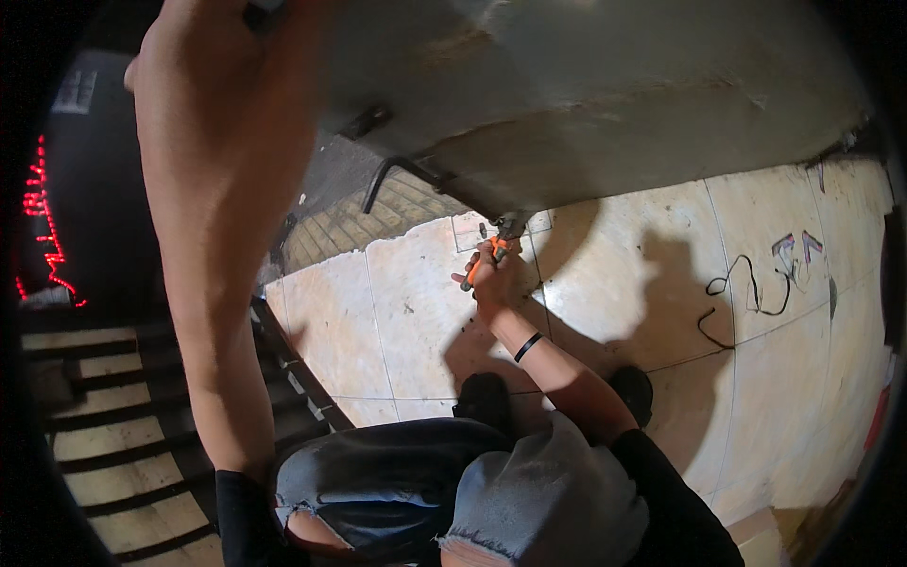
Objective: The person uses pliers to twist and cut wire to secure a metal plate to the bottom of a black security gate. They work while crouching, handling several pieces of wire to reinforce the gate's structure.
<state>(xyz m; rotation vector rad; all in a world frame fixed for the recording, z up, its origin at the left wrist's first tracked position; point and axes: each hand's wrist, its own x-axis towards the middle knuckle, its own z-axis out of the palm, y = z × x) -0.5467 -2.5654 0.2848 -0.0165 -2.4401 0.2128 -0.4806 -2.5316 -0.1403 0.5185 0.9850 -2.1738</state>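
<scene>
My right hand (490, 286) is wrapped around orange-handled pliers (500, 248) low over the tiled floor. Their head reaches dark metal hardware (511, 225) at the bottom corner of a large grey panel (624, 104); the exact point of grip is too small to make out. A black band circles my right wrist. High at the upper left, my left hand (213, 47) is raised close to the panel's side. Its fingers are blurred and cut off by the top edge, so whatever they touch is hidden.
A black bent handle (380, 181) sticks out beside the panel. Dark wire pieces (727, 317) and short coloured wires (796, 248) lie on the pale tiles (416, 331) to the right. Black bars (104, 430) stand at the lower left, below red lights (47, 236).
</scene>
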